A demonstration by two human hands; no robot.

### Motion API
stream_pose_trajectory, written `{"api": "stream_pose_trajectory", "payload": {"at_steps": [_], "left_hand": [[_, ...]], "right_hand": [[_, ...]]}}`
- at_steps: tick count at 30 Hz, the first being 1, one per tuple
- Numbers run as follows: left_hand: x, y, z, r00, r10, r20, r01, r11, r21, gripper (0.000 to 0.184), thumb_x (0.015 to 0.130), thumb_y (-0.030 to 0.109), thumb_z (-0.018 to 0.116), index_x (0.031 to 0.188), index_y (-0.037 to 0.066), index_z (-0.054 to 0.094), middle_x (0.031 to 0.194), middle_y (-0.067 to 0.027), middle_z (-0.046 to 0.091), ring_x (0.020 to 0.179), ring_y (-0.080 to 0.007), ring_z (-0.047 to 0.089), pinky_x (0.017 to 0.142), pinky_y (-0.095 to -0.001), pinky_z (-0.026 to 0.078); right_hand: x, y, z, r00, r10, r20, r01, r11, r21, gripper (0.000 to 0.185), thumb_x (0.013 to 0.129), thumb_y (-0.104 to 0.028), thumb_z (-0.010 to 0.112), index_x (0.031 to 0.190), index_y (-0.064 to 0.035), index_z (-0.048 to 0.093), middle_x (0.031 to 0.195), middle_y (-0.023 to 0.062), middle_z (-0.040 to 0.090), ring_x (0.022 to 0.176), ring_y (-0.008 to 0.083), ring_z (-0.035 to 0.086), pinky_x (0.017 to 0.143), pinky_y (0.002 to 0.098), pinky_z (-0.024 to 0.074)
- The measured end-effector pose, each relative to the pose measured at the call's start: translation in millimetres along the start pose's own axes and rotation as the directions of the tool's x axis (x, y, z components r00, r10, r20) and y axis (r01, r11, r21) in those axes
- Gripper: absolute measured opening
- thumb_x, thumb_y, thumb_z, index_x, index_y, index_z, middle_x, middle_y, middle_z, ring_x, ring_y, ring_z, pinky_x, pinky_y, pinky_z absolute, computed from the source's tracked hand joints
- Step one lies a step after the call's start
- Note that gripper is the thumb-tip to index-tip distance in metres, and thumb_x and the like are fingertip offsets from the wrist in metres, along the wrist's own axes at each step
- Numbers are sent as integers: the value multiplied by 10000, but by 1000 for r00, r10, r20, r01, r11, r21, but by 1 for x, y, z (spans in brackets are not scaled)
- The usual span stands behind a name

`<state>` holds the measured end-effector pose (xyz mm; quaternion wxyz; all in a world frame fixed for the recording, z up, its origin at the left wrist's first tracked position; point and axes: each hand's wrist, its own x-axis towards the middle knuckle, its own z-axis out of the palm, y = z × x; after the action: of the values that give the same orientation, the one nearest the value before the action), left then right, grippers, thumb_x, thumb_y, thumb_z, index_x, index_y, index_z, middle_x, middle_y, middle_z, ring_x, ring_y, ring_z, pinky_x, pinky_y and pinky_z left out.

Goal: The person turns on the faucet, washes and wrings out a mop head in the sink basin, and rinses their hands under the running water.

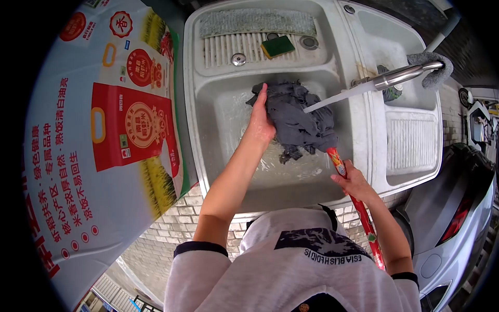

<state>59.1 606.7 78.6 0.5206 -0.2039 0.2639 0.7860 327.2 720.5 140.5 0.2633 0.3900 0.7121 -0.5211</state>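
A wet grey cloth mop head (pixel 299 117) lies in the sink basin (pixel 218 177), under a stream of water. Its red patterned handle (pixel 362 216) slants down to the right, past my body. My right hand (pixel 356 183) is closed around this handle just below the mop head. Against the left side of the grey cloth rests my left hand (pixel 261 117), its visible fingers stretched out along the strips. Part of its palm side is hidden. Water runs from a metal faucet (pixel 397 78) onto the mop head.
A green and yellow sponge (pixel 278 47) sits on the ribbed washboard ledge, below a grey textured strip (pixel 258 22). To the right is a second basin (pixel 413 148) with a ribbed board. A printed banner (pixel 130 125) stands at left, a parked car (pixel 452 223) at right.
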Motion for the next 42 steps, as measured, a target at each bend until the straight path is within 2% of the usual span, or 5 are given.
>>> {"api": "stream_pose_trajectory", "payload": {"at_steps": [9, 23, 27, 31, 42], "left_hand": [[16, -1, -33, 902, 424, 80, -352, 616, 704, 373, 681, -68, 672, 1014, 51, 553, 920, -30, 608, 862, -133, 578, 769, -247, 456], [-15, 20, -89, 560, 688, 461, 86, -602, 794, 221, 786, 287, 649, 903, 103, 612, 869, -119, 589, 802, -338, 588, 720, -409, 475], [-7, 55, -58, 536, 668, 516, -303, -418, 856, 136, 858, 139, 590, 942, 34, 607, 881, -95, 605, 763, -168, 609, 647, -272, 511], [-5, 47, -10, 873, 379, 307, -472, 502, 725, 170, 885, 151, 566, 981, 12, 566, 819, -28, 612, 707, -81, 586, 579, -231, 488], [22, -4, 20, 896, 346, 278, -414, 424, 806, 177, 840, 181, 641, 738, 52, 575, 652, 60, 534, 559, -17, 444, 499, -182, 366]], "right_hand": [[48, 33, 12, 976, 216, 9, -216, 976, -2, 286, 822, -155, 616, 937, -3, 404, 617, 77, 492, 434, 136, 484, 373, 280, 413], [45, 60, 12, 984, 163, 73, -161, 986, -39, 278, 774, -149, 648, 888, 6, 447, 587, 98, 513, 435, 165, 517, 376, 300, 432], [46, 61, 12, 986, 157, 53, -153, 986, -71, 300, 766, -164, 662, 892, 1, 446, 601, 112, 528, 435, 175, 523, 377, 304, 433], [53, 68, 19, 990, 142, 15, -140, 987, -79, 313, 762, -169, 667, 891, 3, 439, 620, 123, 543, 440, 183, 536, 390, 318, 447], [58, 73, 38, 968, -141, -209, 66, 941, -332, 304, 746, -156, 660, 937, 18, 500, 881, 226, 596, 821, 400, 577, 705, 431, 477]]}}
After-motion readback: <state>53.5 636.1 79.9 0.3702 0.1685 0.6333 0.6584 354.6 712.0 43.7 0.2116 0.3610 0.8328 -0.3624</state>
